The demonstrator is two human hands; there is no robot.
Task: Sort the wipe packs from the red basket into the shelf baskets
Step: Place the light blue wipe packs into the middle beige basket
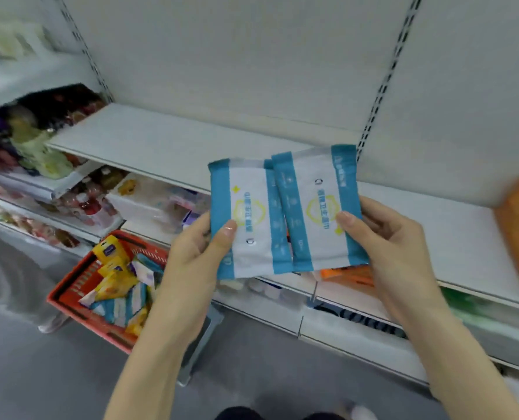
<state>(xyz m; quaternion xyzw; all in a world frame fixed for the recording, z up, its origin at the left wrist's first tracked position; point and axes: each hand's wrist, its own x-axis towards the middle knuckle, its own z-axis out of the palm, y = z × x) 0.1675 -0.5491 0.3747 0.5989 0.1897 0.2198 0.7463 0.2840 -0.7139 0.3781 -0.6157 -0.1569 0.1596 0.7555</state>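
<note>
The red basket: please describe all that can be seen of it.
The red basket looks like plastic with slotted walls and sits low at the left, below the hands, near the shelving. It seems to rest on a grey stand, though the left forearm hides its right part. It is still partly full: yellow packs and blue-and-white wipe packs lie jumbled and tilted inside. Neither hand touches it.

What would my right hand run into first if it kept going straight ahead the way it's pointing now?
Probably the white shelf. The right hand, gripping a blue-and-white wipe pack, points up-left toward the shelf with nothing visible between, though depth is unclear.
</note>
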